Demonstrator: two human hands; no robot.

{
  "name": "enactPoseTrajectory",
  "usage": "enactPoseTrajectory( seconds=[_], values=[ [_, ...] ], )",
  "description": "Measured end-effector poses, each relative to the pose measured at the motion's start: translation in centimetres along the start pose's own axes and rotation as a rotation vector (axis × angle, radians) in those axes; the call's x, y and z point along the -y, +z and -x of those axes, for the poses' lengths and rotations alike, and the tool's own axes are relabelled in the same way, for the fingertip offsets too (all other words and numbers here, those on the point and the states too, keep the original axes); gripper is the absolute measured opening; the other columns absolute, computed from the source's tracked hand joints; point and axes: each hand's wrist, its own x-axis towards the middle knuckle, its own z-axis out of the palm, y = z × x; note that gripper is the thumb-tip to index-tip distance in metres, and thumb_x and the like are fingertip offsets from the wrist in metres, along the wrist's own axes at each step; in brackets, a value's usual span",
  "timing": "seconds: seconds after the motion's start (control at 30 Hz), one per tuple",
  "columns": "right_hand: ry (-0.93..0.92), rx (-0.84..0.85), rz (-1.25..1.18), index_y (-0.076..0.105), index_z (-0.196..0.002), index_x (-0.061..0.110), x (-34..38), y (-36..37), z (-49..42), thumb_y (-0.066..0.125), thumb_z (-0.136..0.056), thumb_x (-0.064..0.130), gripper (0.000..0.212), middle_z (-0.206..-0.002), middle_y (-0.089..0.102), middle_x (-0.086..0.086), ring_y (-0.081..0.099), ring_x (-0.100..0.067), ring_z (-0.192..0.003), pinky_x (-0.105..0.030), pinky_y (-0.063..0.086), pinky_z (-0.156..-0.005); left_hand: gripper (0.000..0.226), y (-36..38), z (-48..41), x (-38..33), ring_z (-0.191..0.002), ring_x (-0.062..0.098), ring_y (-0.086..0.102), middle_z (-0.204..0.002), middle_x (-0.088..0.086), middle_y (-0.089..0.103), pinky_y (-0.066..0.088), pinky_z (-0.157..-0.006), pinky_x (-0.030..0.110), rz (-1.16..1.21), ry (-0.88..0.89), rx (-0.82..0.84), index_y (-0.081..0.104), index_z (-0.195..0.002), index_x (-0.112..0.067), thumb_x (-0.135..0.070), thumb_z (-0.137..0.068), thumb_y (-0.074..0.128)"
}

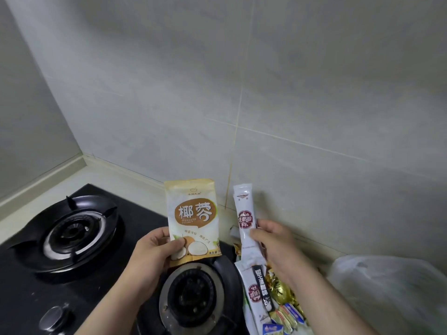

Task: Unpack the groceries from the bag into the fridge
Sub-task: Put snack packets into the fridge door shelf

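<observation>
Head camera, looking down at a kitchen counter (121, 176) in a tiled corner. The left hand (154, 252) pinches the lower left corner of an upright desiccated coconut packet (193, 213), thumb on its front, above the right edge of a black gas hob (26, 291). The right hand (275, 243) grips a white stick sachet (243, 213), held upright just beside the packet. Below it, loose sachets (273, 308) lie heaped on the counter at the hob's right edge. A translucent plastic bag (387, 286) sits further right, against the wall.

Air above stove (79, 238) open — wall (290, 93) close behind, packets (266, 303) crowd right counter.
</observation>
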Motion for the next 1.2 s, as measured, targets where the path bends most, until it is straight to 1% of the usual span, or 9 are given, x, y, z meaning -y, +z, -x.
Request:
enactPoseTrajectory(
  seconds=[0.17,0.43,0.53,0.67,0.77,0.83,0.97,1.13,1.2],
  values=[
    [0.003,0.000,-0.083,0.078,-0.083,0.013,1.0,2.0,4.9,0.062,-0.088,0.001,0.021,-0.097,0.073,-0.023,0.069,-0.035,-0.081,-0.052,0.055,-0.081,0.020,-2.7,4.3,-1.8,-0.086,0.035,0.073,-0.100,0.022,0.073,0.060,-0.063,0.033,0.031,0.038,0.019,0.064,-0.107,0.005,0.005,-0.087,0.060],
    [-0.065,0.137,-0.074,0.074,-0.096,0.009,2.3,9.2,11.3,0.062,-0.089,-0.001,0.017,-0.092,0.076,-0.013,0.073,-0.026,-0.079,-0.042,0.058,-0.075,0.020,-9.4,12.4,-3.7,-0.086,0.033,0.072,-0.100,0.020,0.074,0.059,-0.073,0.038,-0.033,0.122,-0.079,0.066,-0.107,0.002,0.004,-0.088,0.060],
    [-0.090,0.210,-0.041,0.075,-0.097,0.011,2.3,12.4,13.1,0.063,-0.089,0.002,0.017,-0.092,0.076,-0.011,0.073,-0.026,-0.081,-0.039,0.056,-0.072,0.018,-12.5,16.0,-4.4,-0.081,0.031,0.073,-0.097,0.019,0.074,0.060,-0.067,0.033,-0.041,0.169,-0.198,0.067,-0.104,0.000,0.005,-0.088,0.061],
    [-0.107,0.368,0.005,0.074,-0.101,0.013,1.8,16.9,16.3,0.065,-0.088,0.003,0.018,-0.093,0.077,-0.008,0.074,-0.026,-0.084,-0.043,0.059,-0.073,0.019,-16.4,21.6,-4.8,-0.086,0.036,0.072,-0.097,0.018,0.075,0.056,-0.085,0.048,-0.054,0.207,-0.362,0.066,-0.105,0.001,0.005,-0.087,0.062],
    [-0.107,0.485,0.005,0.074,-0.097,0.012,1.2,20.1,19.2,0.065,-0.087,0.000,0.018,-0.093,0.076,-0.012,0.074,-0.031,-0.086,-0.049,0.059,-0.078,0.018,-18.5,26.7,-4.6,-0.082,0.029,0.074,-0.095,0.014,0.076,0.056,-0.075,0.039,-0.054,0.233,-0.494,0.068,-0.103,-0.002,0.005,-0.087,0.063],
    [-0.104,0.567,-0.001,0.074,-0.092,0.012,0.8,21.8,21.2,0.065,-0.087,-0.002,0.017,-0.092,0.075,-0.015,0.073,-0.032,-0.084,-0.048,0.059,-0.075,0.019,-19.5,30.2,-4.2,-0.085,0.028,0.074,-0.095,0.011,0.076,0.056,-0.073,0.036,-0.028,0.245,-0.588,0.068,-0.103,-0.003,0.004,-0.086,0.065],
    [-0.103,0.764,0.007,0.071,-0.098,0.006,0.0,24.0,25.4,0.062,-0.089,-0.001,0.014,-0.087,0.075,-0.016,0.073,-0.028,-0.070,-0.038,0.057,-0.058,0.021,-20.8,37.2,-2.8,-0.090,0.031,0.073,-0.098,0.012,0.076,0.056,-0.080,0.043,0.001,0.270,-0.767,0.067,-0.105,-0.001,0.001,-0.084,0.068],
    [-0.088,0.961,0.044,0.070,-0.100,0.004,-2.3,26.7,30.5,0.061,-0.089,-0.003,0.016,-0.093,0.074,-0.019,0.071,-0.035,-0.081,-0.050,0.056,-0.079,0.025,-21.1,46.6,-0.3,-0.094,0.040,0.070,-0.095,0.015,0.075,0.052,-0.089,0.052,0.028,0.307,-0.964,0.068,-0.102,0.000,-0.001,-0.078,0.075],
    [-0.102,1.024,0.091,0.071,-0.098,0.006,-3.2,28.0,33.0,0.061,-0.089,-0.003,0.016,-0.093,0.074,-0.018,0.071,-0.033,-0.082,-0.047,0.057,-0.078,0.022,-21.3,50.4,0.9,-0.094,0.039,0.070,-0.095,0.015,0.075,0.053,-0.086,0.050,0.045,0.329,-1.042,0.068,-0.102,0.000,-0.001,-0.081,0.072]
  ],
)
